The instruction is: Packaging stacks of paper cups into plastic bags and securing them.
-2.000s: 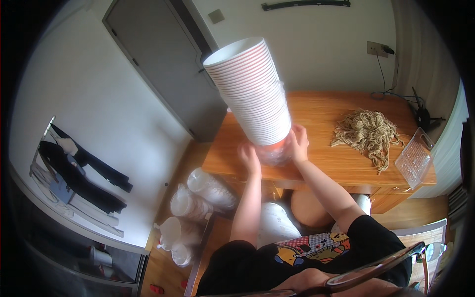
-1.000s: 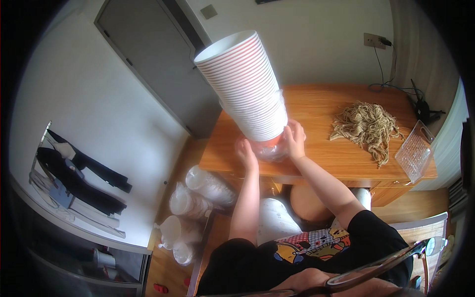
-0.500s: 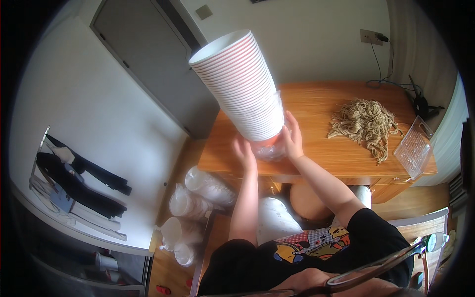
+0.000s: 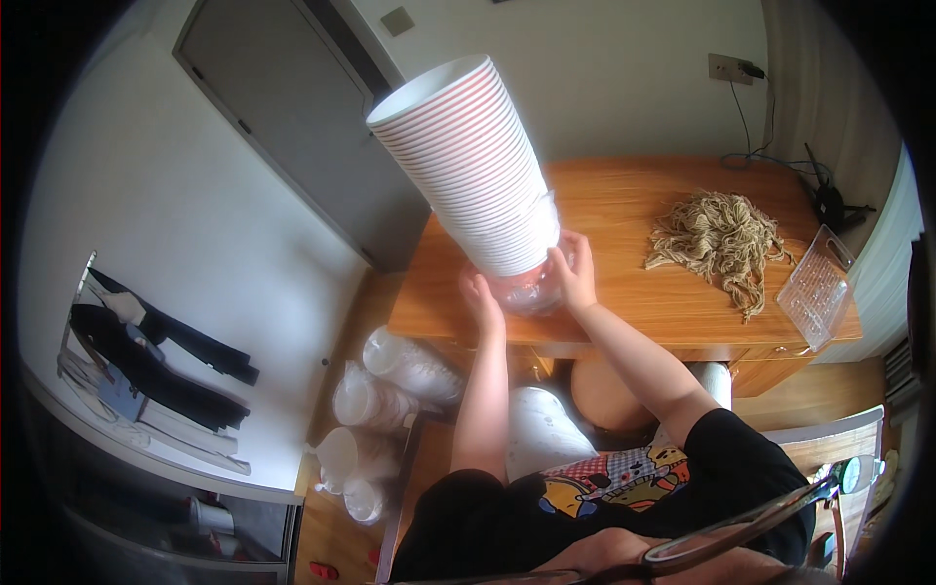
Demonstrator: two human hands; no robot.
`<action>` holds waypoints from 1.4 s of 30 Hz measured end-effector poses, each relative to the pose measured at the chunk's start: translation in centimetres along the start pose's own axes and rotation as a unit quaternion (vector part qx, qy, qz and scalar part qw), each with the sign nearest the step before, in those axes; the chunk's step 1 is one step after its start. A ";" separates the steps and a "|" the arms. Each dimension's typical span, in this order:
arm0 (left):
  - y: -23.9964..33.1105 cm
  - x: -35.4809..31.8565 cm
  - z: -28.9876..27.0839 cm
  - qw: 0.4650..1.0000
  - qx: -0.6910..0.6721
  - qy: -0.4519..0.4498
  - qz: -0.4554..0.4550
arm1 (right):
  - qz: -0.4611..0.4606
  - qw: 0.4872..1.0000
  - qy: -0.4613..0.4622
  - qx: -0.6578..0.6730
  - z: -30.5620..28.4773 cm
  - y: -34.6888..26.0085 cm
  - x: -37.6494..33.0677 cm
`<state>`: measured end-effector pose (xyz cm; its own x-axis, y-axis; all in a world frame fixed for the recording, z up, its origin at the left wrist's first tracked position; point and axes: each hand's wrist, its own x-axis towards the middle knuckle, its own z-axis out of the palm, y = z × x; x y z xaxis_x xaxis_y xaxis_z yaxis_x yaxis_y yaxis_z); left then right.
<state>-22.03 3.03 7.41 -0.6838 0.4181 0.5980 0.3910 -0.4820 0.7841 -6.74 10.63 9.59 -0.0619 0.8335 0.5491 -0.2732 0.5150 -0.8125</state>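
Note:
A tall stack of white paper cups (image 4: 478, 166) with reddish bands under the rims stands on the wooden desk, leaning to the left, its open mouths upward. Clear plastic wrap (image 4: 531, 294) is bunched around the stack's lower end. My left hand (image 4: 485, 300) is at the left of the base, its fingers curled on the wrap. On the other side my right hand (image 4: 573, 271) grips the wrap near the bottom cup, thumb toward the stack. Some fingertips are hidden behind the plastic.
Tangled beige cords (image 4: 720, 244) lie on the desk (image 4: 604, 210) at the right, beside a clear plastic tray (image 4: 817, 291). A black router (image 4: 829, 207) and cables stand behind. Several bagged stacks of cups (image 4: 405, 366) are on the floor at left.
The plastic wrap has moved down a little from the cups, and both hands have closed in on it near the base. The stack has shifted slightly left.

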 end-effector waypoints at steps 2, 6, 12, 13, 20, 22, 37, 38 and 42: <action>-0.3 0.1 -0.1 1.000 -0.001 -0.005 -0.002 | -0.009 0.999 0.009 -0.050 -0.1 -0.1 -0.2; -0.6 0.1 -0.4 0.999 0.028 0.004 -0.030 | 0.012 0.997 0.012 -0.072 0.1 -0.4 -0.3; 0.4 -0.3 0.5 0.998 -0.047 -0.006 -0.029 | -0.044 0.999 0.019 0.014 0.1 -0.3 0.1; 0.7 -0.4 0.9 0.998 -0.048 -0.008 -0.030 | -0.044 0.999 0.022 0.013 -0.2 -0.2 0.3; 2.2 1.9 -0.6 0.997 -0.071 0.026 -0.012 | -0.101 0.991 -0.063 0.055 -0.3 -2.2 0.9; 2.8 3.8 -0.7 0.987 -0.138 0.038 -0.068 | -0.094 0.990 -0.052 0.094 0.2 -2.3 1.5; 4.9 5.7 3.9 0.962 -0.234 -0.054 -0.131 | 0.016 0.994 -0.044 0.098 3.0 -2.1 4.7; 4.4 5.6 3.8 0.962 -0.234 -0.054 -0.130 | 0.014 0.994 -0.049 0.097 2.9 -1.5 4.7; 1.3 4.8 2.5 0.958 -0.219 -0.042 -0.182 | 0.093 0.968 -0.084 0.220 3.2 0.7 4.2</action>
<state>-23.23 6.33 11.69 -0.6667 0.6710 0.3245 -0.1713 -0.5616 0.8095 -10.26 13.84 11.97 -0.2938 0.8405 0.4553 -0.6215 0.1939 -0.7590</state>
